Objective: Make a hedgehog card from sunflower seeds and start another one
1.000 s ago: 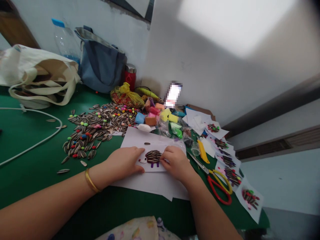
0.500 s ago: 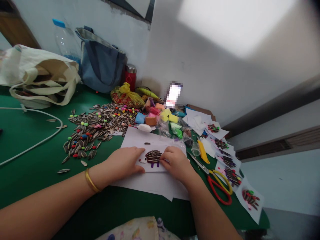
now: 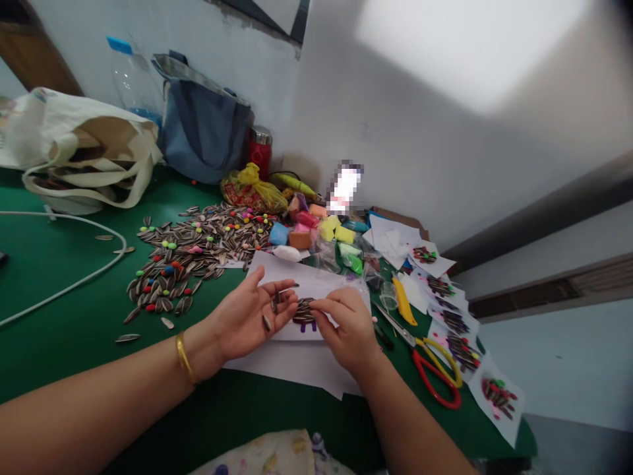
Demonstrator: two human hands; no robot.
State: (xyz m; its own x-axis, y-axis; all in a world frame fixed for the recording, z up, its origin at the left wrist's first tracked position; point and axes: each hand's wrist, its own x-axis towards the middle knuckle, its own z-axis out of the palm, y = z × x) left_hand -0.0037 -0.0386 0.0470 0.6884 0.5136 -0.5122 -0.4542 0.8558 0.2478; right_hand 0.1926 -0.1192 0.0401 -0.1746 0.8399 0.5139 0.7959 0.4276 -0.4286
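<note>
The seed figure, a small oval of striped sunflower seeds pressed over purple clay, lies on a white card on top of the stack of white sheets at the near edge of the green table.

The right hand is drawn narrow, thumb and forefinger pinched together on the figure's right edge. Whether a loose seed sits in the pinch cannot be told. The left hand is spread wide, palm up, just left of the figure, with a few loose seeds lying on its palm and fingers. A gold bangle circles that wrist.

Left of the sheets spreads a seed pile dotted with small coloured balls. Behind the sheets sit clay blocks in blue, pink, yellow and green. To the right lie a yellow cutter, scissors with red and yellow handles, and a row of finished cards.

Near the wall stand a red flask, a blue bag, a plastic bottle and a cream tote. A propped item there is blurred, so no writing on it can be read.
</note>
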